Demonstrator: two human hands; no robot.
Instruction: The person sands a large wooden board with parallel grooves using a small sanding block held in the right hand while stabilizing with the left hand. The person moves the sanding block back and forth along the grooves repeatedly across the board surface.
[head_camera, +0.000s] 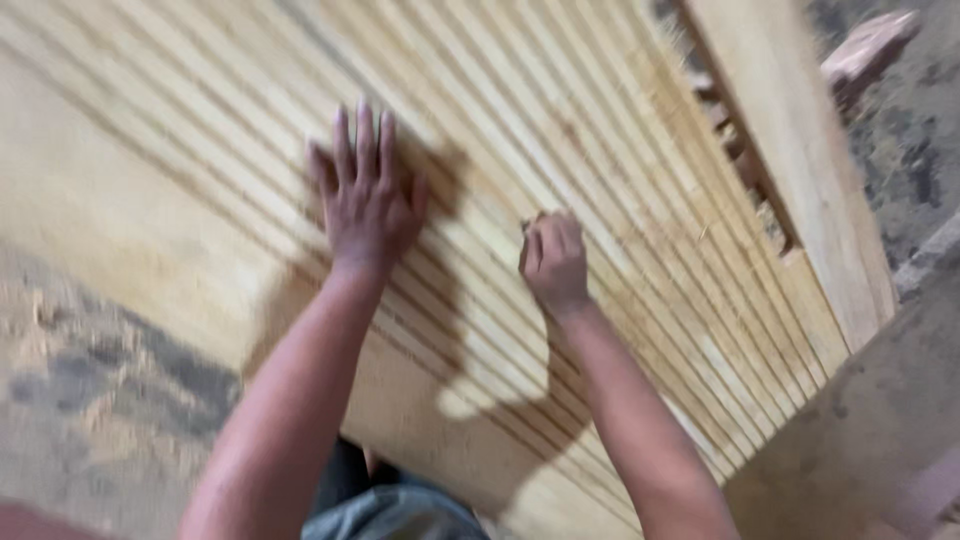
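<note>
Centrally, one grooved wooden panel, pale yellow, with long parallel ridges running diagonally from upper left to lower right; it fills most of the head view; a smooth, ungrooved band of it lies toward the left. Left hand: palm down, fingers spread wide and flat on the ridges, holding nothing. Right hand: just beside the left, resting on the grooves, its grip curled narrow into a loose fist; whether it pinches something small cannot be told through the blur. Wooden frame rail: pale, along the panel's right edge, with a slot-like gap beside it. Floor: grey, dusted with sawdust, at lower left; darker ground at far right. Wood offcut: upper right, well apart from the hands.
</note>
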